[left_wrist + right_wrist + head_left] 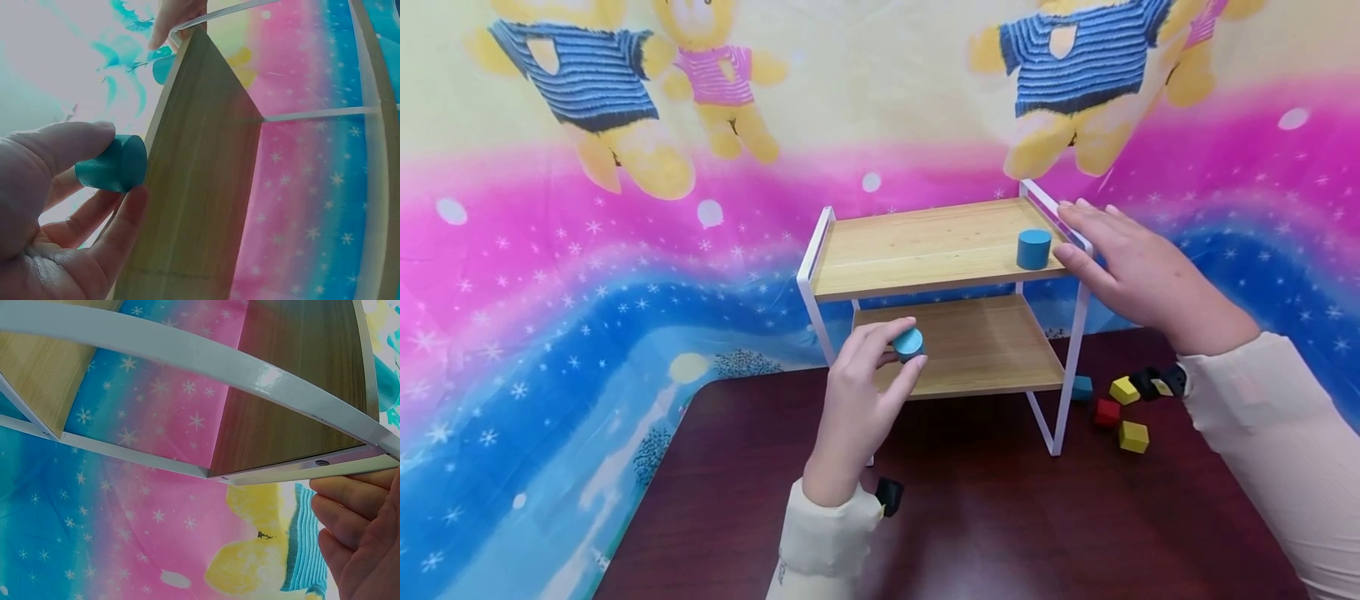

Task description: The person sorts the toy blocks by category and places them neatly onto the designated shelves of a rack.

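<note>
Between thumb and fingers my left hand (859,385) pinches a small blue cylinder block (908,343), held up in front of the two-tier shelf (925,246). The left wrist view shows that block (112,164) gripped at its sides, near the edge of the top board (194,162). Another blue cylinder (1033,250) stands upright on the top board near its right front corner. My right hand (1138,262), fingers extended, is at the white right-hand rail of the shelf, its thumb beside the standing cylinder. In the right wrist view its fingers (350,503) lie along the rail.
On the dark red table (1000,517), right of the shelf's leg, lie a blue block (1081,388), a red block (1107,412) and yellow blocks (1133,437). The lower board (985,342) sits under the top one. A patterned cloth (587,333) hangs behind.
</note>
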`<state>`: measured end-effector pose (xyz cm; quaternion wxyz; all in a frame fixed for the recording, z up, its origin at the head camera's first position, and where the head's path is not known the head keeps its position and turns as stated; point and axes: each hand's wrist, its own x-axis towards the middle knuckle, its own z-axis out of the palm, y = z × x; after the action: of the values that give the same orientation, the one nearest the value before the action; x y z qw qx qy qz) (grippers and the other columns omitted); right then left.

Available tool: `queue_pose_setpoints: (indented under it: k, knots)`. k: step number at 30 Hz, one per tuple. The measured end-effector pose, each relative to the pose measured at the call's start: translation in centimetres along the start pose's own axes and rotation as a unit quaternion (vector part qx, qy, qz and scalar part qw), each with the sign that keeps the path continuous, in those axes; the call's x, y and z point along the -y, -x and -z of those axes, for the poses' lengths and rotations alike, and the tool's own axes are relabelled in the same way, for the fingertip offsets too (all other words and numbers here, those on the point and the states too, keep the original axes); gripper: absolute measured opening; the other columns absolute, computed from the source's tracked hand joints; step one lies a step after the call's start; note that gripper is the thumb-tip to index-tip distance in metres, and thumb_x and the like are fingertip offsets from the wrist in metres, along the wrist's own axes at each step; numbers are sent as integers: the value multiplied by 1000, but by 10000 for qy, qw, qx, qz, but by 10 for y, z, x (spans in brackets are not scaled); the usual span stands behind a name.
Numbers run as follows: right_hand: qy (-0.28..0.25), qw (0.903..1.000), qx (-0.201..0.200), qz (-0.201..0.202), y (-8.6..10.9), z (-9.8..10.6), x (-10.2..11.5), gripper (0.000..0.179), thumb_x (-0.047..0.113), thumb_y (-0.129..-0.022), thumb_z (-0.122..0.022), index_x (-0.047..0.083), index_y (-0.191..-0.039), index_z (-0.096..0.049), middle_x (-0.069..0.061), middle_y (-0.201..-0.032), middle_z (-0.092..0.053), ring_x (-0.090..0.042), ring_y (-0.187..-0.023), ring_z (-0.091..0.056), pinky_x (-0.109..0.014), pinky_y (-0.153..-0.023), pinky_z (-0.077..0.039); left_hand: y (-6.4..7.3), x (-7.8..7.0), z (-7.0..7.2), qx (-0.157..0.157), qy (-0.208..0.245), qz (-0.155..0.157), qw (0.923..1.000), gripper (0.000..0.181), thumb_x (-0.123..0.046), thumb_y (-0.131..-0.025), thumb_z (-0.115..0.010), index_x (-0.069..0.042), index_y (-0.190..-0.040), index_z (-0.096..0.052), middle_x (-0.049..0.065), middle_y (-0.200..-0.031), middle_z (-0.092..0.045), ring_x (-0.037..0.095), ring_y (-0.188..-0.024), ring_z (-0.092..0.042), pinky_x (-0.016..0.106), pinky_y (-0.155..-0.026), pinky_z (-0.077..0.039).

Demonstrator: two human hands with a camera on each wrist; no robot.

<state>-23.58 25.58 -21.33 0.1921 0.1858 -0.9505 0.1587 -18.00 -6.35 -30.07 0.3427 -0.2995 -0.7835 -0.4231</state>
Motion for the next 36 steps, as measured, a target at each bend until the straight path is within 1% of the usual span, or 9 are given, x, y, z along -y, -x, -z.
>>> queue_pose_setpoints:
  k: [7,13,19,25,30,36]
  knots:
    - [28,10000,-10,12,1,0,1,69,48,-105,-45,17,-163,-22,-19,-166,-22,-47,-151,-18,-80,-101,-31,-11,-8,2,21,-97,-190,9998,42,-9,-90,-78,-6,-130,-66,10,-118,-63,17,-107,-61,23,-90,-56]
    - [27,10000,-5,5,2,0,0,69,48,-105,-45,17,-163,-23,-20,-165,-23,-47,-151,-18,-80,-102,-29,-22,-15,5,19,-248,-395,9989,41,-11,-92,-77,-6,-131,-65,11,-117,-62,17,-108,-60,22,-90,-55]
    - [72,10000,-3,11,1,0,0,69,48,-105,-45,17,-163,-22,-19,-166,-23,-47,-150,-19,-80,-99,-32,-31,-20,8,-10,-387,-458,9982,43,-12,-91,-78,-5,-132,-65,12,-118,-63,18,-108,-61,25,-91,-56]
    - [104,9999,-1,-4,1,-1,0,70,48,-105,-46,17,-163,-22,-19,-166,-22,-47,-150,-19,-80,-99,-32,-37,-21,6,8,-425,-604,9973,40,-13,-93,-76,-4,-131,-65,12,-117,-63,19,-107,-61,25,-91,-56]
    - [124,9999,-14,-15,1,-1,0,70,48,-105,-45,17,-163,-22,-19,-166,-22,-47,-150,-19,-80,-98,-33,-43,-21,4,20,-522,-706,9961,40,-14,-94,-75,-5,-132,-65,13,-118,-63,20,-107,-61,28,-89,-56]
    - [103,9999,-7,-7,1,-1,0,70,48,-105,-47,17,-163,-22,-20,-165,-23,-47,-150,-19,-80,-97,-34,-48,-21,3,4,-515,-641,9966,40,-13,-94,-74,-5,-132,-64,13,-119,-63,20,-108,-62,26,-94,-55]
